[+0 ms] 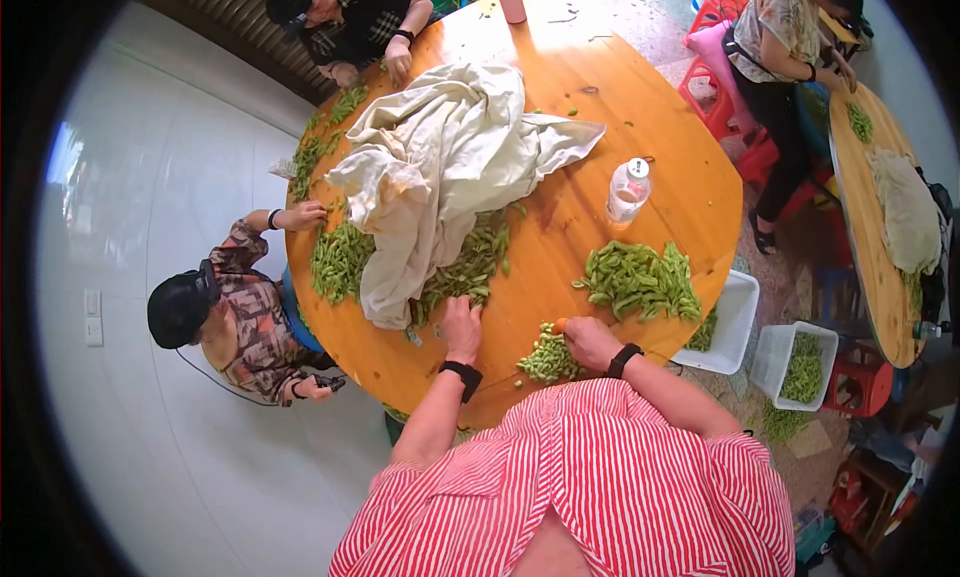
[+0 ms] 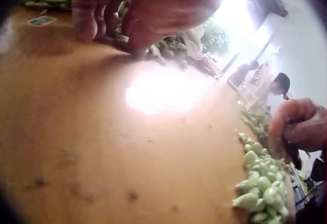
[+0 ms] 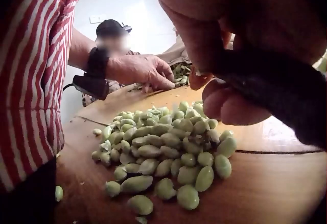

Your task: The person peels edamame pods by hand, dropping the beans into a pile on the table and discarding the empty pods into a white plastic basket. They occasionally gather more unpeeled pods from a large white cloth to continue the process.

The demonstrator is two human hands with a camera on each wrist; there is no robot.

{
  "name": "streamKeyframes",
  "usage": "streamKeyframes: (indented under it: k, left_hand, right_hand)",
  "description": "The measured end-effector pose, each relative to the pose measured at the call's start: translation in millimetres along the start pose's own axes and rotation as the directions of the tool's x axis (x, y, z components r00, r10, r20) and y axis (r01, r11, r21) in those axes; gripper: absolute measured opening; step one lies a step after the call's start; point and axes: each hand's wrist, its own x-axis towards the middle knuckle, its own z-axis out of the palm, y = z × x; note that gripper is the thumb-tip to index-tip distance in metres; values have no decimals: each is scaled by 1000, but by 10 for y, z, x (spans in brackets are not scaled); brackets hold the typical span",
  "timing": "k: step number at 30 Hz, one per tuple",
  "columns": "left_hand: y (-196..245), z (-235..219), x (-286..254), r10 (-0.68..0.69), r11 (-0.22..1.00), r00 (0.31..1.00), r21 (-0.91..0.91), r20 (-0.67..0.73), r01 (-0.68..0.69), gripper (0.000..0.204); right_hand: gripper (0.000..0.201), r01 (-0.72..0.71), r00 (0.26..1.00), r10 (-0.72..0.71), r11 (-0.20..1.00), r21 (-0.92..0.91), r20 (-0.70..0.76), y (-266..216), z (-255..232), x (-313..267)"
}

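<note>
At the near edge of a heap of green bean pods [image 1: 470, 262], my left hand [image 1: 461, 332] reaches down with bent fingers. Its fingertips close on a pod [image 2: 120, 38] low over the wood in the left wrist view. My right hand [image 1: 592, 345] hovers beside a mound of shelled green beans [image 3: 163, 147], its fingers curled. A small orange piece [image 1: 560, 326] shows at its fingertips, and I cannot tell whether these fingers hold anything. Pale cloth [image 1: 440, 147] covers part of the pod heap.
More pods [image 1: 640, 280] lie on the round wooden table [image 1: 570, 187] near a plastic bottle [image 1: 628, 192]. White tubs [image 1: 738, 322] with pods stand beyond the right edge. Two people sit along the left side; another person [image 1: 785, 37] stands at a second table [image 1: 870, 227].
</note>
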Motion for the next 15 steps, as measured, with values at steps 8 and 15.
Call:
streamKeyframes:
  k: [8, 15]
  left_hand:
    - [284, 67, 167, -33, 952, 999, -306, -44, 18, 19]
    - [178, 157, 83, -321, 709, 925, -595, 204, 377, 20]
  right_hand:
    - [18, -114, 992, 118, 988, 105, -37, 34, -38, 29]
    - [19, -216, 965, 237, 961, 174, -113, -77, -92, 100]
